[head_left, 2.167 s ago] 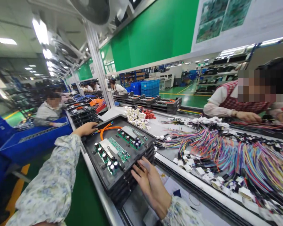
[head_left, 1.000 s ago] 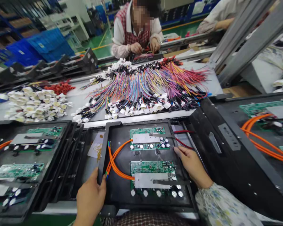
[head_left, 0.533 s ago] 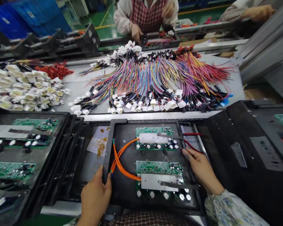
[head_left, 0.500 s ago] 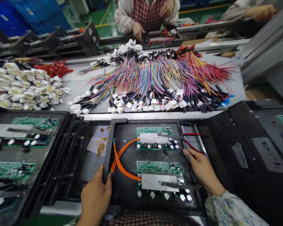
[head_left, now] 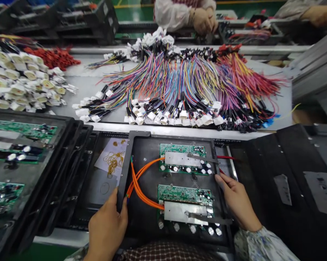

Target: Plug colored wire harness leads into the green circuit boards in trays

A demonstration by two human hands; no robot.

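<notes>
In front of me lies a black tray (head_left: 138, 134) carrying two green circuit boards, an upper one (head_left: 179, 148) and a lower one (head_left: 185, 194). Each has a silver metal plate and a dark strap across it. Orange wires (head_left: 137, 194) curve from the boards to the tray's left side. Red wires (head_left: 225, 157) run out past its right edge. My left hand (head_left: 106, 224) is closed on the left rim, thumb inside, close to the orange wire ends. On the opposite rim, my right hand (head_left: 238, 199) grips the edge, its fingers partly hidden.
Beyond the tray lies a wide heap of coloured wire harnesses (head_left: 179, 83). White connectors (head_left: 19, 79) and red connectors (head_left: 51, 58) are piled left. Stacked trays (head_left: 70, 174) flank the left; black trays (head_left: 272, 174) stand right. Rubber bands (head_left: 113, 159) rest on paper. Across the bench are a co-worker's hands (head_left: 203, 21).
My view has tilted down a little. Both my hands keep their hold on the tray's rims. The co-worker's hands, apart before, are now close together.
</notes>
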